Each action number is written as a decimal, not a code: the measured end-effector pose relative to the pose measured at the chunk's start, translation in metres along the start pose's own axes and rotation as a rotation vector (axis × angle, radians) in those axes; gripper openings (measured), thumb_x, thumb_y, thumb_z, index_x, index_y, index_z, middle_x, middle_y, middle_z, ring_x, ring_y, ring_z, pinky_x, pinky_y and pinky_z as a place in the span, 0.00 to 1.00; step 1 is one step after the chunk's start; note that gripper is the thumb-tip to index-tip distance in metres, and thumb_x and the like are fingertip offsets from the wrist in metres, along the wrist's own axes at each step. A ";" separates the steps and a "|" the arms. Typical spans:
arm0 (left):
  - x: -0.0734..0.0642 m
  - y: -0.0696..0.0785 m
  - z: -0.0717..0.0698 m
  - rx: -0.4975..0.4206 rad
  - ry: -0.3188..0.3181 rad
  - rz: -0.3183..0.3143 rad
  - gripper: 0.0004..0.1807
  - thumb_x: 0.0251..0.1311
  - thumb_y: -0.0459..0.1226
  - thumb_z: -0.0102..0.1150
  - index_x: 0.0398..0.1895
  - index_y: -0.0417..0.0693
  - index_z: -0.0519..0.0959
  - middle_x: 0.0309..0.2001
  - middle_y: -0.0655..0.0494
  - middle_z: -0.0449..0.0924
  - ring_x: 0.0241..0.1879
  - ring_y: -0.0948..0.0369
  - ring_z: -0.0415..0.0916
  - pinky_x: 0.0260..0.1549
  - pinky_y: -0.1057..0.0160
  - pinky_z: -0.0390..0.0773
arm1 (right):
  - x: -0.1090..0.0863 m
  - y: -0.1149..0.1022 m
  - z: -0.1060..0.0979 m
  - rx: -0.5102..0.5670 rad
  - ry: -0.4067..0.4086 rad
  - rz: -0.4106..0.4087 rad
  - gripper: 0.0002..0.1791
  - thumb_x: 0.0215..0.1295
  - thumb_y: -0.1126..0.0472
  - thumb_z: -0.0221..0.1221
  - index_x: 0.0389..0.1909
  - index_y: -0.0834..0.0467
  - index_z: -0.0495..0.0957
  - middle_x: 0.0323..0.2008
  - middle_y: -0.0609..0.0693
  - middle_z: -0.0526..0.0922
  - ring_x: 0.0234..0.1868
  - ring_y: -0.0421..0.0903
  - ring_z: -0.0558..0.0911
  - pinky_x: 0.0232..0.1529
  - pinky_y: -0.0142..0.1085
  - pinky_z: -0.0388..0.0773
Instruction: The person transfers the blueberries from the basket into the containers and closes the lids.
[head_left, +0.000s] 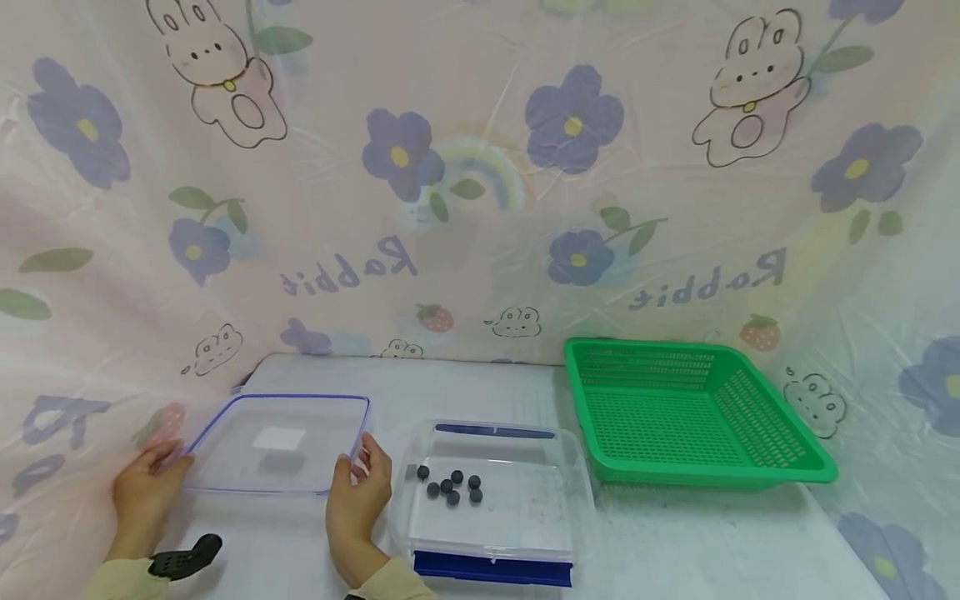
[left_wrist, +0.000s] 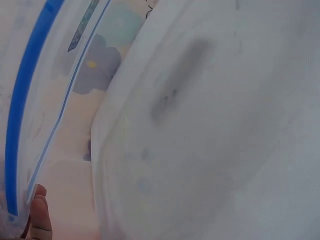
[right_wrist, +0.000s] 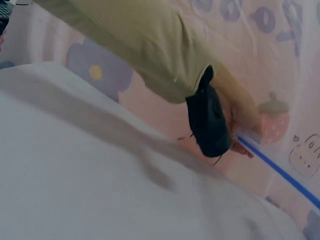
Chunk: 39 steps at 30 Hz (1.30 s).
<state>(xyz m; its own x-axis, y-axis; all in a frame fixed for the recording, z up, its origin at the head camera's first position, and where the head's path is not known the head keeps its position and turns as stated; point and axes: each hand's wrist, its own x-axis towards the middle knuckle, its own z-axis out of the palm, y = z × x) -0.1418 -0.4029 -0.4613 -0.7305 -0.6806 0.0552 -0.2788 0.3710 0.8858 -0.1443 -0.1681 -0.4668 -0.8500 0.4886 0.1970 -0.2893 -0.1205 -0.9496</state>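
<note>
A clear plastic lid (head_left: 225,454) with a blue seal line round its border is held by both hands at the left of the table. My left hand (head_left: 150,493) pinches its left edge; in the left wrist view only a few fingertips (left_wrist: 41,215) show at the lid's edge. On the opposite side, my right hand (head_left: 358,504) grips the lid's right edge between thumb and fingers. The right wrist view shows the lid's blue line (right_wrist: 282,172) raised over the table. Just right of my right hand stands a clear plastic box (head_left: 525,525) with several small black balls (head_left: 447,486) inside.
A green perforated basket (head_left: 712,475) stands at the right rear of the table. The box has dark blue latch flaps (head_left: 491,568) at front and back. A patterned curtain (head_left: 480,242) encloses the white table (head_left: 675,542) at the back and sides.
</note>
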 end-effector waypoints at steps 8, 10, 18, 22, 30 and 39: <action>0.017 -0.014 -0.002 -0.248 -0.069 -0.069 0.24 0.47 0.39 0.65 0.51 0.55 0.74 0.38 0.79 0.72 0.38 0.83 0.67 0.27 0.83 0.69 | 0.003 -0.045 -0.014 0.071 -0.052 0.098 0.20 0.45 0.76 0.61 0.44 0.67 0.74 0.40 0.56 0.74 0.40 0.55 0.73 0.37 0.37 0.75; 0.012 -0.004 -0.003 -0.301 -0.079 -0.092 0.29 0.46 0.36 0.65 0.55 0.49 0.71 0.39 0.75 0.73 0.39 0.79 0.68 0.27 0.81 0.71 | 0.006 -0.052 -0.018 0.100 -0.058 0.124 0.21 0.44 0.76 0.61 0.44 0.68 0.75 0.39 0.57 0.74 0.41 0.56 0.73 0.37 0.38 0.75; -0.014 0.036 -0.005 -0.473 -0.133 -0.032 0.25 0.42 0.31 0.68 0.48 0.45 0.74 0.33 0.74 0.74 0.31 0.78 0.70 0.25 0.78 0.74 | 0.020 -0.051 -0.031 0.196 -0.066 0.259 0.22 0.46 0.70 0.64 0.46 0.60 0.75 0.42 0.52 0.74 0.43 0.48 0.72 0.40 0.33 0.74; -0.024 0.053 -0.007 -0.500 -0.195 -0.003 0.20 0.40 0.30 0.69 0.39 0.50 0.75 0.29 0.73 0.75 0.28 0.77 0.72 0.24 0.78 0.73 | 0.028 -0.058 -0.044 0.283 -0.079 0.335 0.21 0.47 0.70 0.63 0.47 0.62 0.75 0.43 0.53 0.74 0.45 0.49 0.71 0.42 0.32 0.73; -0.041 0.081 0.005 -0.236 -0.333 0.149 0.26 0.50 0.41 0.63 0.55 0.49 0.71 0.43 0.60 0.64 0.33 0.73 0.70 0.28 0.80 0.70 | 0.061 -0.072 -0.085 0.261 -0.164 0.358 0.22 0.48 0.71 0.62 0.48 0.63 0.74 0.43 0.56 0.73 0.46 0.50 0.71 0.44 0.31 0.72; -0.061 0.098 0.026 -0.059 -0.513 0.314 0.31 0.57 0.48 0.54 0.62 0.46 0.62 0.55 0.49 0.61 0.44 0.72 0.64 0.34 0.77 0.68 | 0.102 -0.077 -0.140 0.198 -0.289 0.338 0.25 0.51 0.68 0.62 0.52 0.66 0.70 0.48 0.58 0.72 0.46 0.50 0.73 0.45 0.36 0.72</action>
<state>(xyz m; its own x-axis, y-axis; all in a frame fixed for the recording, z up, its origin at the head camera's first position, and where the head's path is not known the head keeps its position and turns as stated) -0.1409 -0.3083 -0.3896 -0.9839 -0.1470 0.1021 0.0235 0.4595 0.8879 -0.1466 0.0121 -0.4077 -0.9901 0.1374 -0.0279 -0.0307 -0.4066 -0.9131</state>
